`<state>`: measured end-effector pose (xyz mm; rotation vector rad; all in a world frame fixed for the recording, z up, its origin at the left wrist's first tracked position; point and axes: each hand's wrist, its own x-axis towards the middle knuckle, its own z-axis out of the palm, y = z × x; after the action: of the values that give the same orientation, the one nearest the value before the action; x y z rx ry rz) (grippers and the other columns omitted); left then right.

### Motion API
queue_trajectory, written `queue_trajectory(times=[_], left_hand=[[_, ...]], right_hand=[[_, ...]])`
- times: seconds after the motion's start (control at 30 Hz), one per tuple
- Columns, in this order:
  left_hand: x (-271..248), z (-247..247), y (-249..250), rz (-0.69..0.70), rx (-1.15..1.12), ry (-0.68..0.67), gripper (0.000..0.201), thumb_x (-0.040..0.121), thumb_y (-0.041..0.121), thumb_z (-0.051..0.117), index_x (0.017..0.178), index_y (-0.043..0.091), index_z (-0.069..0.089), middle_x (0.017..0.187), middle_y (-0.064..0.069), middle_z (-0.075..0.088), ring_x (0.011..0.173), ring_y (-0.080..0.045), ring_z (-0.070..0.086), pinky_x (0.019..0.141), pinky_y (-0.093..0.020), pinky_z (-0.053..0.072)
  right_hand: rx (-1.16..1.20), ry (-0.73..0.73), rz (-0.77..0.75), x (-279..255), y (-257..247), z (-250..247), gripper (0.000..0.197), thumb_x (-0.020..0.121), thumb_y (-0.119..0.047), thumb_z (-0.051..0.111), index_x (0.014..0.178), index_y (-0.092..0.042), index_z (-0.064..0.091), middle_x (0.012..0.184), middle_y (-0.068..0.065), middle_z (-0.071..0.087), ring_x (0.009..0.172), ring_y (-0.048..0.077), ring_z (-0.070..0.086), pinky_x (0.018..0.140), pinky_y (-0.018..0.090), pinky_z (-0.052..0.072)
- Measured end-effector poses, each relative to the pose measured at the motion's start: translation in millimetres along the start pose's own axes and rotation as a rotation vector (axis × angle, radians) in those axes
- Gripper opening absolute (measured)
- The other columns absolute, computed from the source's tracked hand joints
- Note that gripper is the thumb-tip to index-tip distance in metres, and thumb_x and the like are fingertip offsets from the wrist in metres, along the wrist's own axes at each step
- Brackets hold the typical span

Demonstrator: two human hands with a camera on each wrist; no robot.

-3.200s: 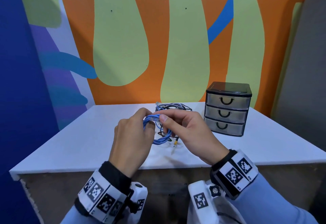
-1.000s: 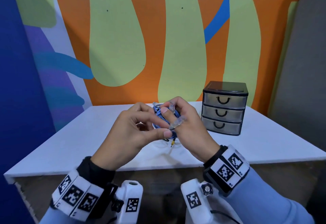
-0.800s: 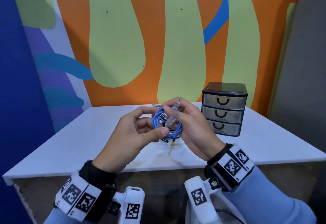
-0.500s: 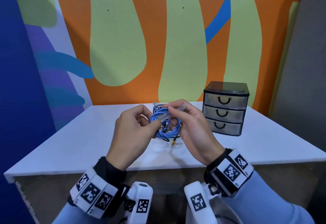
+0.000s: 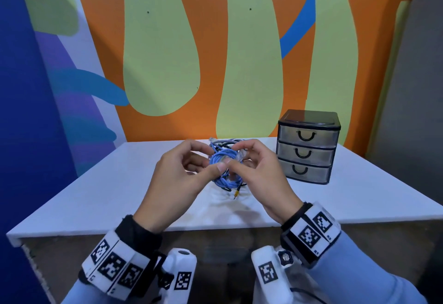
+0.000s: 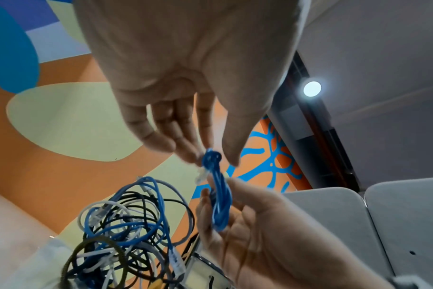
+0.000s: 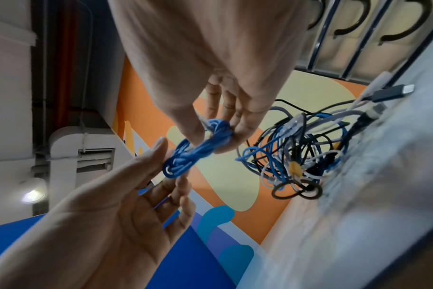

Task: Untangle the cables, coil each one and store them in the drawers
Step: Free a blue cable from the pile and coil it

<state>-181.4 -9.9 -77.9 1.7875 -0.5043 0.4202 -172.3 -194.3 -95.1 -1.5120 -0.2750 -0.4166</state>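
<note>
A small blue cable coil [image 5: 225, 174] hangs above the white table [image 5: 100, 198], held between both hands. My left hand [image 5: 213, 162] pinches its left side with thumb and fingertips; in the left wrist view the left hand [image 6: 211, 159] grips the knotted top of the blue coil [image 6: 219, 203]. My right hand [image 5: 236, 157] pinches the right side, by a clear plug [image 5: 241, 156]; in the right wrist view the right hand [image 7: 214, 136] nips the blue coil [image 7: 198, 150]. The cable tangle [image 5: 225, 142] lies on the table behind the hands. The drawer unit [image 5: 308, 146] has all three drawers closed.
The drawer unit stands at the table's back right, near a painted wall. A yellow-tipped plug [image 5: 236, 193] from the tangle lies just under the hands. The tangle [image 6: 126, 224] holds black, white and blue cables mixed together. The table's front edge [image 5: 143, 229] is close to my wrists.
The loose blue cable has become a tight small coil. Both hands have stayed above the table's middle, turning the coil and shifting their finger grips on it.
</note>
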Motion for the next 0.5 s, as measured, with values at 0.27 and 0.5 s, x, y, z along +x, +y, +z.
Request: queue_trajectory(times=[0.27,0.5], left_hand=[[17,-19,-16,-0.029,0.182,0.069,0.018,0.085,0.024,0.087,0.098,0.03,0.075,0.075,-0.002,0.078,0.074,-0.02,0.075,0.08,-0.053,0.061],[59,-50,-52,-0.175,0.349,0.163,0.014,0.087,0.024,0.084,0.096,0.027,0.073,0.068,0.004,0.077,0.076,-0.019,0.075,0.084,-0.048,0.061]], right_hand=[[-0.119,-0.16,-0.007,9,-6,-7,0.042,0.082,-0.017,0.09,0.117,-0.022,0.069,0.109,0.009,0.073,0.092,0.022,0.074,0.081,0.036,0.062],[-0.606,0.018,-0.186,57,9,-35,0.027,0.091,-0.03,0.079,0.116,-0.033,0.068,0.113,-0.008,0.064,0.108,0.006,0.057,0.088,0.028,0.046]])
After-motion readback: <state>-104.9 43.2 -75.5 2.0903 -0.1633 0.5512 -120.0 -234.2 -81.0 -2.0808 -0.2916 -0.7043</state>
